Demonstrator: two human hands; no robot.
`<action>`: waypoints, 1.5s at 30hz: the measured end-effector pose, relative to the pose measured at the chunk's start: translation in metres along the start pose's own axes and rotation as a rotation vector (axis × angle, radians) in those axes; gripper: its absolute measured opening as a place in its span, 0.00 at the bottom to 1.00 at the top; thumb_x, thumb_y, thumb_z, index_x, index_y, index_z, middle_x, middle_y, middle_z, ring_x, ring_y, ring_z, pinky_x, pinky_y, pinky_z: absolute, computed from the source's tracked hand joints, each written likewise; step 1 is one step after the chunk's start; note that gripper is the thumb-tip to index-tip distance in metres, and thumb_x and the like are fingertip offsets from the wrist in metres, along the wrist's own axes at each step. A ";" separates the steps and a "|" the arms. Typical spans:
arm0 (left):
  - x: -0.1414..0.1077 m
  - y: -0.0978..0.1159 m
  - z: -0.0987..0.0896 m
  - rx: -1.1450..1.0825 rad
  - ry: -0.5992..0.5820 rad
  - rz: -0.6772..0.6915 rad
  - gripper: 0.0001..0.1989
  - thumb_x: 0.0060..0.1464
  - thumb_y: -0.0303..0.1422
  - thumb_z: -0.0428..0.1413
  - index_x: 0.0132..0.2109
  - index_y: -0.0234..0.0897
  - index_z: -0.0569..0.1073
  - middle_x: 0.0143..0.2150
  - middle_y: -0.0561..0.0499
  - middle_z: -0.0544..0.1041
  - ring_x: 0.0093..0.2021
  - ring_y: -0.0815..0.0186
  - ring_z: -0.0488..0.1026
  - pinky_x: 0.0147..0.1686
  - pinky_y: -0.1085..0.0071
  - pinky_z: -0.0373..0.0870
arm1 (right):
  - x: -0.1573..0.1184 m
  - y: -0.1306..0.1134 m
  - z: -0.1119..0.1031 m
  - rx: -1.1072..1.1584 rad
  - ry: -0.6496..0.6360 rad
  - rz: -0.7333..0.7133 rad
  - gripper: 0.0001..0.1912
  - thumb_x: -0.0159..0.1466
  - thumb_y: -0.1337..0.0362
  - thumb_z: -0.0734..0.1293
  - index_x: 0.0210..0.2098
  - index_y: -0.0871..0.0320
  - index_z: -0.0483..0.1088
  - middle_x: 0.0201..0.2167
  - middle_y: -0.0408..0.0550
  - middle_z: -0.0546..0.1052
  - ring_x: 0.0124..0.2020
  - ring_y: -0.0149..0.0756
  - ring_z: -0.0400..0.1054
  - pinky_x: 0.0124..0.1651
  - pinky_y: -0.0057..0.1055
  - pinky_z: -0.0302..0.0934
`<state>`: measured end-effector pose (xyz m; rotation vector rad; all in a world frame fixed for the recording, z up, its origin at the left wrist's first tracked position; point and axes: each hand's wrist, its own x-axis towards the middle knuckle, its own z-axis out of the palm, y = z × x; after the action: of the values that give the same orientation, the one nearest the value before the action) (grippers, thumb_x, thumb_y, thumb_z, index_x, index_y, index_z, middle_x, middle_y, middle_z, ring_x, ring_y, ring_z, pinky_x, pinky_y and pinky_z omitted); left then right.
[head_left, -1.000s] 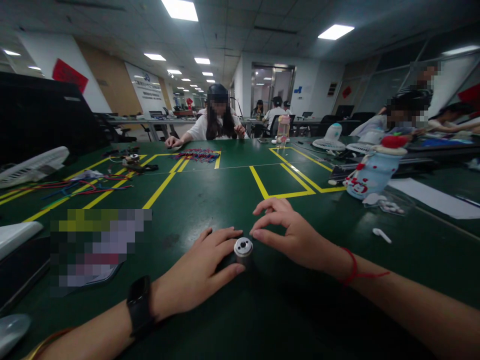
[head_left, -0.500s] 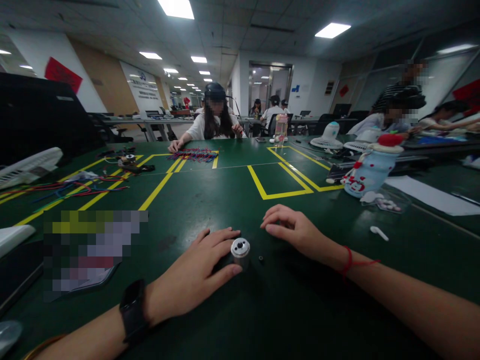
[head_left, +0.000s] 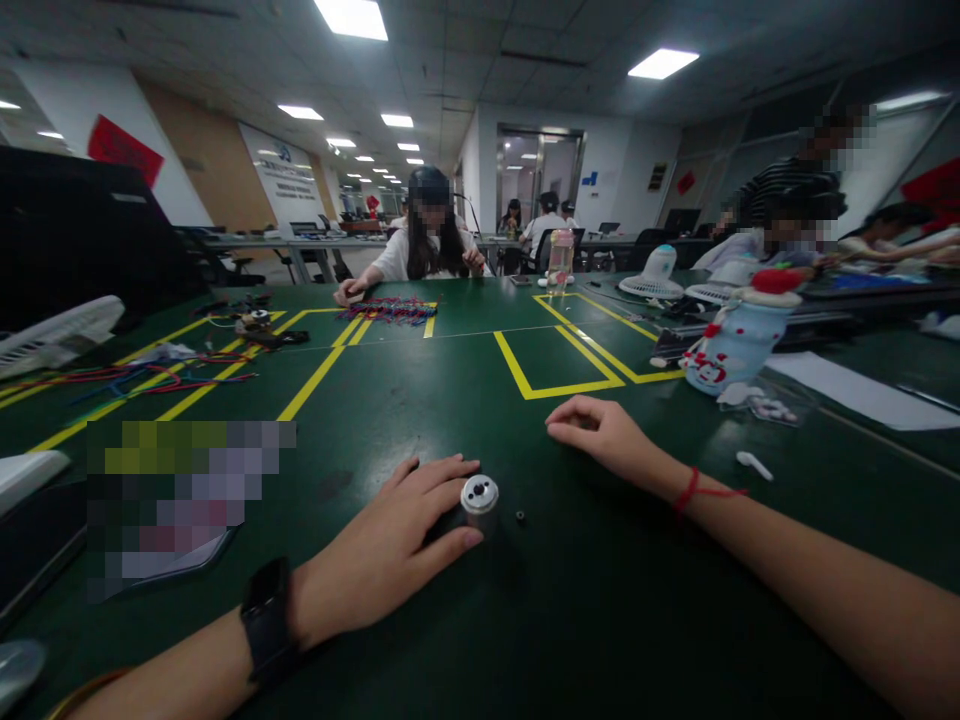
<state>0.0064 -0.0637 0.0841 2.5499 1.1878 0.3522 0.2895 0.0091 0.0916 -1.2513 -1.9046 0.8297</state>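
A silvery metal cylinder, like a small motor (head_left: 480,500), stands upright on the green table, with holes in its top face. My left hand (head_left: 409,535) lies palm down beside it, fingers apart, the cylinder in the gap between thumb and index finger. Whether the thumb touches it I cannot tell. Just right of the cylinder lies a tiny dark ring-like part (head_left: 520,516). My right hand (head_left: 600,432) hovers over or rests on the table farther right. Its fingers are curled and the thumb meets the index finger; anything inside is hidden.
Right of me are a white earbud (head_left: 754,466), a blue bottle (head_left: 739,345) and paper (head_left: 855,385). Loose wires (head_left: 172,372) lie to the left. Yellow tape (head_left: 574,387) marks the table. Opposite, a person's hand (head_left: 349,291) is at a wire bundle (head_left: 390,311).
My right hand has drawn slightly right and away from the cylinder, its fingers curling in more. My left hand and the cylinder are practically where they were.
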 end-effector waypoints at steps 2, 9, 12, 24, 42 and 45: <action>-0.001 0.000 -0.001 0.002 0.005 0.003 0.19 0.65 0.41 0.49 0.61 0.49 0.61 0.66 0.50 0.59 0.65 0.54 0.55 0.63 0.44 0.43 | -0.010 -0.015 0.008 -0.066 -0.195 -0.143 0.15 0.52 0.57 0.73 0.35 0.58 0.76 0.31 0.44 0.73 0.30 0.30 0.64 0.32 0.28 0.58; -0.009 -0.004 -0.004 -0.004 0.053 0.023 0.19 0.64 0.41 0.50 0.60 0.50 0.63 0.65 0.49 0.62 0.64 0.52 0.57 0.62 0.44 0.46 | -0.021 -0.051 0.038 -0.084 -0.224 -0.348 0.09 0.60 0.59 0.69 0.35 0.58 0.76 0.32 0.44 0.71 0.32 0.29 0.64 0.34 0.27 0.59; -0.011 -0.008 -0.004 0.003 0.057 0.033 0.20 0.64 0.40 0.51 0.61 0.50 0.62 0.64 0.49 0.62 0.63 0.52 0.58 0.62 0.44 0.46 | -0.017 -0.064 0.048 -0.030 -0.135 -0.371 0.09 0.60 0.59 0.69 0.36 0.57 0.76 0.34 0.44 0.71 0.32 0.29 0.63 0.33 0.27 0.59; -0.011 -0.019 -0.002 -0.002 0.058 0.029 0.19 0.64 0.41 0.50 0.60 0.49 0.63 0.64 0.49 0.62 0.64 0.53 0.58 0.62 0.45 0.47 | 0.009 -0.041 0.038 0.046 0.041 -0.194 0.13 0.63 0.56 0.64 0.38 0.58 0.75 0.33 0.46 0.73 0.30 0.31 0.64 0.33 0.30 0.58; -0.007 -0.005 -0.004 -0.007 0.039 0.008 0.19 0.65 0.41 0.50 0.61 0.51 0.62 0.66 0.51 0.60 0.65 0.53 0.56 0.63 0.44 0.44 | 0.019 0.006 0.006 -0.059 0.183 -0.054 0.12 0.59 0.58 0.66 0.29 0.60 0.75 0.27 0.47 0.74 0.30 0.34 0.65 0.36 0.33 0.58; -0.009 -0.009 -0.004 -0.004 0.047 0.011 0.19 0.64 0.41 0.50 0.61 0.51 0.62 0.65 0.51 0.61 0.64 0.53 0.56 0.63 0.43 0.44 | 0.003 -0.030 0.031 -0.093 0.001 -0.266 0.08 0.61 0.63 0.65 0.31 0.58 0.75 0.32 0.46 0.75 0.37 0.34 0.67 0.44 0.33 0.59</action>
<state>-0.0067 -0.0643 0.0837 2.5593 1.1885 0.4192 0.2482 -0.0024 0.0992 -1.0203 -2.0727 0.6066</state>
